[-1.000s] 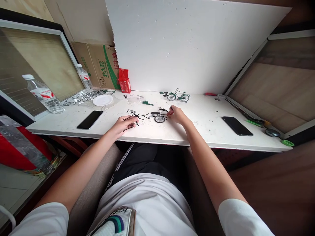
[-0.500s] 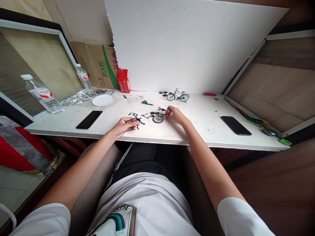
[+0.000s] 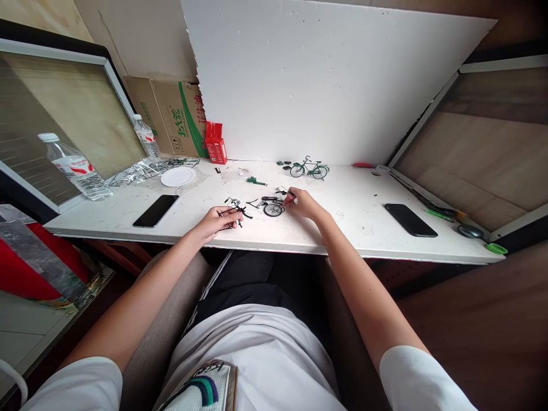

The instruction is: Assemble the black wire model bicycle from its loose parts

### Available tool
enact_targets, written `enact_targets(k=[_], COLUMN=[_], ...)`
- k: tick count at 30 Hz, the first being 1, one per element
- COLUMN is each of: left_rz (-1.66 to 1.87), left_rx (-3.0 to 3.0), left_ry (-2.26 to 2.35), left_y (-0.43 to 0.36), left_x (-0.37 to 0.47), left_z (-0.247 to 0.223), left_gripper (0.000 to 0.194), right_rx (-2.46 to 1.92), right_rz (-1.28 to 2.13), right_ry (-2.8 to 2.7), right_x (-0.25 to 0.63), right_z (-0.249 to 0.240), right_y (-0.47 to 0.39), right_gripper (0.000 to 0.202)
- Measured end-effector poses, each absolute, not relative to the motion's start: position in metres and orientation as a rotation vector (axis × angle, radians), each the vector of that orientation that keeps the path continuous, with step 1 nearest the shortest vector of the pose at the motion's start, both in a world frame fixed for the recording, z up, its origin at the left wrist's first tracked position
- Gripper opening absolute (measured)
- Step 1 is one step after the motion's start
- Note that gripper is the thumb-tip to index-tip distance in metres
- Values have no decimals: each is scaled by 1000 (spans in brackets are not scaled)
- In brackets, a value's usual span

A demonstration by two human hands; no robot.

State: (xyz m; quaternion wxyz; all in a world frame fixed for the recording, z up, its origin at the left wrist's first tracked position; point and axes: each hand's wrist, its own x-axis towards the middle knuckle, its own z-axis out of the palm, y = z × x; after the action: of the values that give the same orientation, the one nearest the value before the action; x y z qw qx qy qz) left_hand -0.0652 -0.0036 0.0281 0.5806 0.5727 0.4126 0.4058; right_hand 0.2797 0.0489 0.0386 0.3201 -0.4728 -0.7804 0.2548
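Observation:
Near the table's front edge, my left hand point(image 3: 218, 223) is closed on a black bicycle frame point(image 3: 243, 212), whose thin bars stick out past the fingers. My right hand point(image 3: 300, 204) is closed at the right side of a small spoked wheel point(image 3: 273, 210); a thin piece shows at its fingertips, too small to name. Other small black parts point(image 3: 270, 198) lie just above the wheel. A green part point(image 3: 256, 181) lies behind them. Farther back stands a green model bicycle point(image 3: 309, 168), upright on its wheels.
On the white table point(image 3: 342, 234), a phone point(image 3: 155, 210) lies left and another point(image 3: 411, 220) right. A white plate point(image 3: 178, 176), a red box point(image 3: 216, 142) and water bottles point(image 3: 77, 166) are at the back left. A mouse point(image 3: 470, 230) sits far right. A white board point(image 3: 334, 80) stands behind.
The small wheel has shifted slightly to the left beside my right hand. My left hand still holds the black frame. The whole view has moved down a little.

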Motion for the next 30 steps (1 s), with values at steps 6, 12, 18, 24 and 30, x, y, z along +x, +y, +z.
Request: enact_targets(k=[6, 12, 18, 24, 30], left_rz=[968, 966, 962, 966, 954], left_rx=[1341, 1351, 1348, 1359, 1355], left_ry=[951, 947, 952, 967, 951], left_y=[-4, -5, -5, -4, -6], left_x=[-64, -64, -64, -64, -64], left_z=[27, 28, 28, 27, 31], left_gripper=[50, 49, 50, 51, 49], right_rx=[-1347, -1305, -1227, -1253, -1314], right_rz=[631, 686, 715, 664, 599], right_ry=[-2088, -2059, -2072, -2078, -2126], right_x=[278, 272, 272, 276, 271], right_z=[44, 41, 37, 42, 45], right_y=[46, 45, 46, 46, 46], right_gripper=[30, 36, 33, 32, 31])
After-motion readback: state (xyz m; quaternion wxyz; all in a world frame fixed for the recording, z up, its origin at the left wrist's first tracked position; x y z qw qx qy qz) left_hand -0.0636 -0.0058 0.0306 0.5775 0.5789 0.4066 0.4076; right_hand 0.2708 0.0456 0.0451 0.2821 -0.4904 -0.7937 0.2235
